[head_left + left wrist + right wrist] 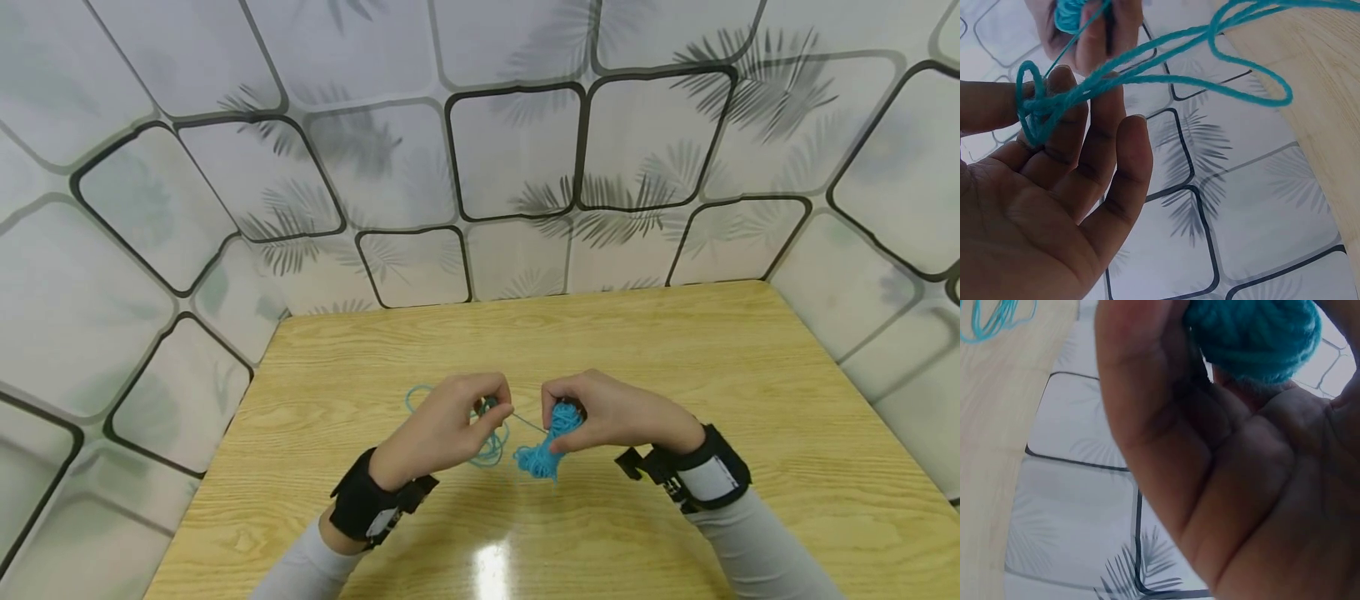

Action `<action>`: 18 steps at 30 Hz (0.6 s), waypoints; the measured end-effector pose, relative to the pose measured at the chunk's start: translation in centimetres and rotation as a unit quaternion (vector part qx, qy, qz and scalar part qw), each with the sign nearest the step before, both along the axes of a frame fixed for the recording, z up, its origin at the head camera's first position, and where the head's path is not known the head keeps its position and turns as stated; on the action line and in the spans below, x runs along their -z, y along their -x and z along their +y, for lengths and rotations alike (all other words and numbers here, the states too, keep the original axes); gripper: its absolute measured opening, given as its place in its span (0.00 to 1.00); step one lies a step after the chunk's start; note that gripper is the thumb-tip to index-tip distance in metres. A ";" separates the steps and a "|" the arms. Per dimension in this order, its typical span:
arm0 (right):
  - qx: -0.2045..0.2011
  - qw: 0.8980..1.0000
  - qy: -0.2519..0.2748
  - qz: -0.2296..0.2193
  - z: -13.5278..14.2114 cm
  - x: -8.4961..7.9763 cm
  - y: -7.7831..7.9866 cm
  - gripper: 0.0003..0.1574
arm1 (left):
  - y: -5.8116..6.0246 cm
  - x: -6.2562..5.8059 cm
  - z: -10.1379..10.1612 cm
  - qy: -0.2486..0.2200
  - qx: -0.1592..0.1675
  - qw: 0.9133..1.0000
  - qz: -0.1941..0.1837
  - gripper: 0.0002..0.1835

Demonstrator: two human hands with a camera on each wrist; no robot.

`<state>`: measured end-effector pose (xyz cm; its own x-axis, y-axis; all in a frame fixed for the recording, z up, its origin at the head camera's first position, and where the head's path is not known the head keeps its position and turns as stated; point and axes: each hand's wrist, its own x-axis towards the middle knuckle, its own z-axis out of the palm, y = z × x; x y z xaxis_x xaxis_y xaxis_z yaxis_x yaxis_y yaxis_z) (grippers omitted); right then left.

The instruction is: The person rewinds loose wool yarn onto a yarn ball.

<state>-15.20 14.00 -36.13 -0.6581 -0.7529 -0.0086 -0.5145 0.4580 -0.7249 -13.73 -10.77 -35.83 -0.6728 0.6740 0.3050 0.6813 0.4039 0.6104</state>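
- Pale wall covering, printed with black and grey rounded outlines and grey fern-like leaves, stands behind the worktop and along both its sides.
- Light wood grain runs across the worktop, and a bright reflection shines at its near edge.
- Near the middle of the worktop, the person's left hand pinches blue yarn between thumb and fingertips; the left wrist view shows the other fingers loosely bent, with the palm bare.
- Facing it, the right hand grips a blue yarn bundle, thumb on the near side and fingers curled round the far side.
- That bundle is narrower at its middle and spreads at the lower end, which pokes out past the thumb toward the left hand; whether it touches the wood, I cannot tell.
- One thin strand stretches straight across the gap between the two hands, which are near each other but apart.
- Loose yarn loops trail from the left hand, some showing beneath its fingers and one curving out beyond its back.
- Black wrist straps circle both wrists, just above light grey sleeves.
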 end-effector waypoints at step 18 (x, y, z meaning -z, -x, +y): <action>0.130 0.989 -0.012 0.065 -0.4 0.7 0.6 0.13 | -1.4 -0.5 0.5 -0.016 0.035 0.999 -0.021 0.08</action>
